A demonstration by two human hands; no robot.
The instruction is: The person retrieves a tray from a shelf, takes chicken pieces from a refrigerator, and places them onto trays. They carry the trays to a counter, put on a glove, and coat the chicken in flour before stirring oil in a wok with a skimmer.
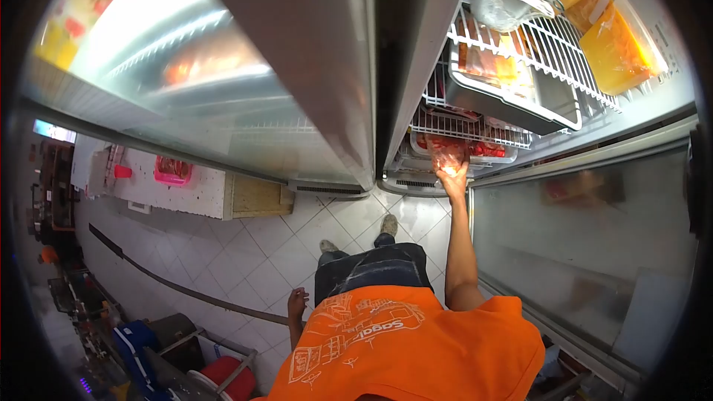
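Note:
My right hand (452, 180) reaches into the lower part of the open fridge on the right. Its fingers are closed on a clear plastic bag (448, 154) with reddish contents. Around the bag, a low bin (509, 154) holds more red items, below a white wire shelf (475, 128). My left hand (298, 303) hangs low beside my body, away from everything. Its fingers are slightly bent and partly apart, with nothing visible in them.
Above stand a grey tray (512, 108) of packages, a wrapped metal pot (499, 1) and containers of orange-yellow food (622, 48). The fridge's glass door (564, 252) stands open at right. A second glass-fronted fridge (245, 104) and a counter (193, 191) are at left.

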